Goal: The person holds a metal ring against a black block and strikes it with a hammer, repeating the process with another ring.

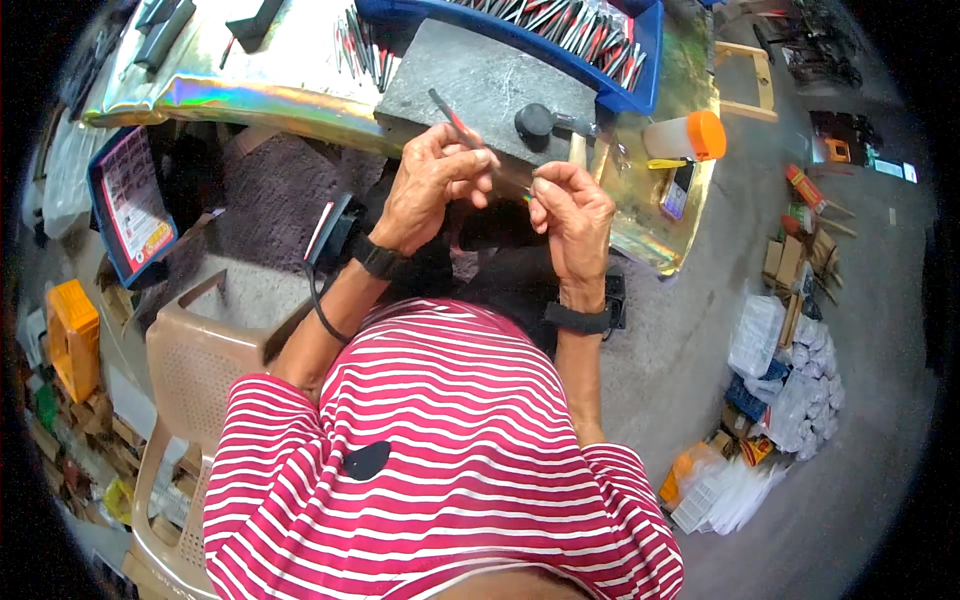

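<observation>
A slim black-and-red stick-shaped piece [452, 113] slants up and left from my left hand [438, 185], whose thumb and fingers are closed round its lower part. Close by on the right, my right hand [572, 215] is pinched, thumb against fingertips. Something thin shows between the two hands, but what the right fingers hold is too small to make out. Both hands are just in front of a grey stone-like block [455, 65] on the bench. On the block sit a round black object [534, 121] and what looks like a hammer with a pale handle [577, 150].
A blue bin [648, 75] holds many similar slim pieces, with a loose pile [362, 50] beside it. An orange-lidded container [705, 135] stands at the right of the shiny bench top [290, 100]. A beige plastic chair [205, 340] is on my left; bagged goods [800, 390] lie right.
</observation>
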Demonstrator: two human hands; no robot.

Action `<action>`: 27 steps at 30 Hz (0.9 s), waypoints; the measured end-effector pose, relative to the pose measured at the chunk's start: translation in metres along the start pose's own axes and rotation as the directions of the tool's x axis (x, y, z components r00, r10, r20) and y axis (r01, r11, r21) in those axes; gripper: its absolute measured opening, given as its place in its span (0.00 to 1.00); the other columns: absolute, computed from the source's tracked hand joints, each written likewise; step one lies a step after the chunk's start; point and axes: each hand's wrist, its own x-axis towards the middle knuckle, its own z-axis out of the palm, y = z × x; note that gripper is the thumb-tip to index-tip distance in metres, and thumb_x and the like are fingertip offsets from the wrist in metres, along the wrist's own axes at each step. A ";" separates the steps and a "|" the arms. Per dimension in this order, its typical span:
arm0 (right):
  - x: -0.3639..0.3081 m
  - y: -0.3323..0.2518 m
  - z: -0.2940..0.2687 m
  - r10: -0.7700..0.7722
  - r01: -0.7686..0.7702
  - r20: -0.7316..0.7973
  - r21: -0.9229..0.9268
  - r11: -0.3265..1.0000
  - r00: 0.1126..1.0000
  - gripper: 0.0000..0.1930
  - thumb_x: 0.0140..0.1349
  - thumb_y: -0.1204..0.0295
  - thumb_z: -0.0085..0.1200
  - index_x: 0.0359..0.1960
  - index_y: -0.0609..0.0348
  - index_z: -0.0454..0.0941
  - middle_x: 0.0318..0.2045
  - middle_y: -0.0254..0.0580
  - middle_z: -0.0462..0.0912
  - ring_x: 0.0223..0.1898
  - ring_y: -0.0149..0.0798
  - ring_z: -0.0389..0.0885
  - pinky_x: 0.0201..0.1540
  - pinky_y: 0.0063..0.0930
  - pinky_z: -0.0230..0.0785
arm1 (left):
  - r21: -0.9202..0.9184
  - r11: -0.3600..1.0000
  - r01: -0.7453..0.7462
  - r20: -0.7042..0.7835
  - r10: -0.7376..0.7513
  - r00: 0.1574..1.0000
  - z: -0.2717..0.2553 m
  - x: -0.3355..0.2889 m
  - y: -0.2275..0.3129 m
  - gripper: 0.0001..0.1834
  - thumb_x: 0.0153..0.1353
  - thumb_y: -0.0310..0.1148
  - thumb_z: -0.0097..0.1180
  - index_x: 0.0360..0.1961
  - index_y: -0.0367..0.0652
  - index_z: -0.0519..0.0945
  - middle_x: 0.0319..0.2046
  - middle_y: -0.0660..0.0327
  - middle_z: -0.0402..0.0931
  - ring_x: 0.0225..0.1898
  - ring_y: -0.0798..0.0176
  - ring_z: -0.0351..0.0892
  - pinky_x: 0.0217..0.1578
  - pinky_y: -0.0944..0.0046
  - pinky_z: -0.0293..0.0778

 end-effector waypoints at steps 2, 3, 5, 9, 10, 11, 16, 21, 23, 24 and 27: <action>-0.001 -0.002 0.006 -0.001 0.000 0.011 0.031 1.000 1.000 0.05 0.51 0.79 0.49 0.30 0.66 0.71 0.19 0.34 0.72 0.16 0.23 0.68 0.16 0.13 0.58 | -0.039 0.999 0.018 -0.007 -0.018 1.000 0.002 0.000 0.001 0.06 0.53 0.26 0.49 0.33 0.38 0.67 0.27 0.59 0.73 0.21 0.71 0.72 0.20 0.76 0.71; -0.001 -0.002 0.008 -0.006 0.006 0.014 0.036 0.999 1.000 0.05 0.51 0.79 0.49 0.30 0.66 0.71 0.19 0.34 0.72 0.16 0.23 0.68 0.16 0.13 0.58 | -0.067 0.998 0.010 -0.001 -0.010 1.000 0.002 0.000 0.001 0.08 0.52 0.25 0.49 0.33 0.36 0.67 0.26 0.58 0.73 0.22 0.70 0.72 0.19 0.75 0.72; -0.002 -0.002 0.013 -0.015 0.014 0.023 0.048 0.999 1.000 0.05 0.51 0.80 0.49 0.30 0.67 0.72 0.18 0.34 0.72 0.16 0.23 0.68 0.17 0.13 0.58 | -0.106 0.994 0.005 0.012 -0.003 1.000 0.000 0.000 0.001 0.09 0.51 0.24 0.50 0.33 0.34 0.66 0.26 0.57 0.72 0.23 0.69 0.73 0.19 0.74 0.73; -0.003 0.000 0.019 -0.017 0.015 0.032 0.046 0.999 0.999 0.05 0.51 0.80 0.49 0.31 0.67 0.72 0.19 0.34 0.73 0.16 0.23 0.68 0.17 0.13 0.59 | -0.120 0.993 0.008 0.001 -0.008 1.000 0.000 0.001 0.000 0.08 0.52 0.25 0.50 0.33 0.34 0.66 0.26 0.56 0.72 0.23 0.69 0.73 0.19 0.75 0.73; -0.003 0.001 0.020 -0.020 0.018 0.042 0.052 0.998 0.999 0.05 0.51 0.80 0.49 0.31 0.67 0.72 0.20 0.35 0.73 0.16 0.23 0.68 0.17 0.13 0.59 | -0.127 0.992 0.009 0.007 -0.008 1.000 -0.001 0.001 0.000 0.08 0.52 0.25 0.50 0.32 0.35 0.67 0.26 0.57 0.72 0.22 0.69 0.73 0.19 0.75 0.73; -0.004 0.002 0.021 -0.024 0.021 0.051 0.058 0.998 0.998 0.05 0.51 0.80 0.48 0.31 0.68 0.72 0.20 0.35 0.73 0.17 0.23 0.68 0.17 0.13 0.59 | -0.133 0.991 0.010 0.013 -0.009 1.000 -0.001 0.001 0.000 0.08 0.52 0.25 0.50 0.32 0.35 0.67 0.26 0.57 0.72 0.22 0.69 0.73 0.19 0.75 0.73; -0.004 0.002 0.026 -0.034 0.029 0.061 0.081 0.996 0.998 0.07 0.51 0.80 0.47 0.32 0.68 0.71 0.21 0.37 0.73 0.17 0.23 0.68 0.17 0.13 0.59 | -0.153 0.988 0.026 0.024 -0.023 0.999 -0.002 0.000 -0.001 0.07 0.52 0.25 0.49 0.32 0.36 0.67 0.26 0.57 0.72 0.22 0.69 0.73 0.19 0.75 0.73; -0.003 0.003 0.027 -0.023 0.017 0.077 0.077 0.997 0.997 0.08 0.51 0.80 0.47 0.34 0.68 0.70 0.23 0.37 0.73 0.17 0.23 0.68 0.17 0.13 0.59 | -0.169 0.985 0.036 0.028 -0.032 0.999 -0.002 0.000 -0.001 0.05 0.52 0.24 0.48 0.31 0.36 0.68 0.25 0.57 0.73 0.22 0.69 0.73 0.20 0.75 0.73; -0.004 0.002 0.029 -0.006 -0.003 0.090 0.097 0.995 0.996 0.08 0.51 0.80 0.47 0.34 0.68 0.69 0.23 0.37 0.73 0.17 0.23 0.68 0.17 0.13 0.58 | -0.199 0.978 0.069 0.044 -0.061 0.997 -0.001 -0.001 0.000 0.06 0.53 0.25 0.48 0.33 0.39 0.68 0.27 0.58 0.73 0.22 0.70 0.72 0.20 0.75 0.70; -0.003 0.002 0.028 -0.005 -0.003 0.090 0.097 0.995 0.996 0.08 0.51 0.80 0.47 0.34 0.68 0.69 0.23 0.37 0.73 0.17 0.23 0.68 0.17 0.13 0.58 | -0.199 0.978 0.068 0.043 -0.061 0.997 -0.002 -0.001 0.000 0.06 0.53 0.25 0.48 0.33 0.39 0.68 0.27 0.58 0.73 0.22 0.70 0.72 0.20 0.75 0.70; -0.003 0.005 0.027 -0.001 -0.009 0.098 0.100 0.995 0.995 0.08 0.51 0.80 0.47 0.34 0.67 0.69 0.22 0.36 0.73 0.17 0.23 0.68 0.17 0.12 0.59 | -0.210 0.975 0.080 0.062 -0.069 0.996 -0.003 -0.001 -0.001 0.06 0.53 0.25 0.48 0.33 0.39 0.68 0.28 0.58 0.73 0.22 0.70 0.72 0.21 0.74 0.71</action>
